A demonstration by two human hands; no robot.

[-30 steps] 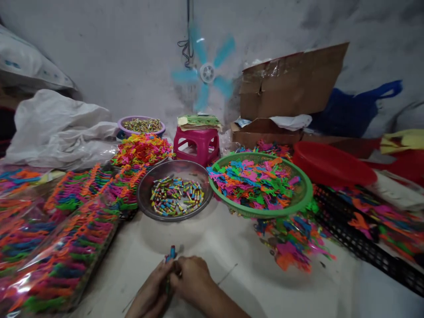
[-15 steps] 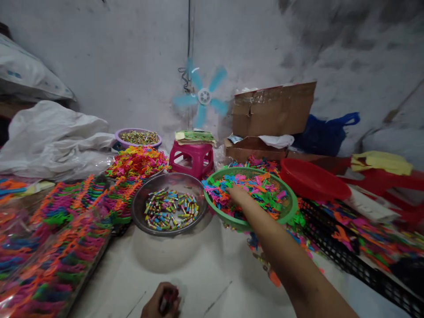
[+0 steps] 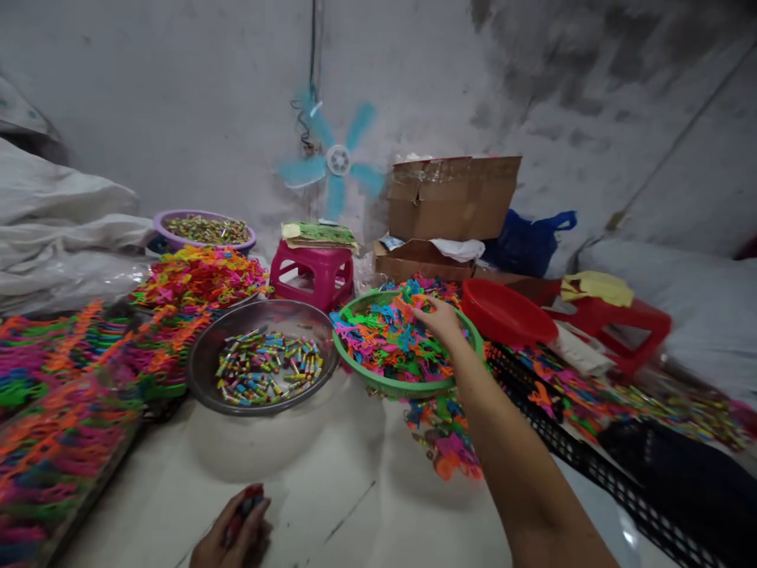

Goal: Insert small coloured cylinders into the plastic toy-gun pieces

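Note:
My left hand (image 3: 232, 530) is low over the white tabletop, its fingers curled round small dark red and blue pieces (image 3: 241, 513) that are partly hidden. My right hand (image 3: 441, 319) reaches over the green basket (image 3: 390, 385), which is heaped with bright plastic pieces (image 3: 390, 347). Its fingertips are closed on a few orange and blue-green plastic pieces (image 3: 414, 298) at the top of the heap. Left of the basket stands a grey metal basin (image 3: 204, 386) with many small striped cylinders (image 3: 266, 367) in it.
Rows of coloured plastic pieces (image 3: 65, 465) cover the left side. Behind are a pink stool (image 3: 313, 276), a spinning fan (image 3: 338, 160) and cardboard boxes (image 3: 453, 201). A red basin (image 3: 509, 312) and a black perforated tray (image 3: 591, 465) stand on the right.
The view has turned right, shifting everything leftward. My right hand, earlier down among the basket's pieces, has risen to the top of the heap with pieces at its fingertips. My left hand stays curled.

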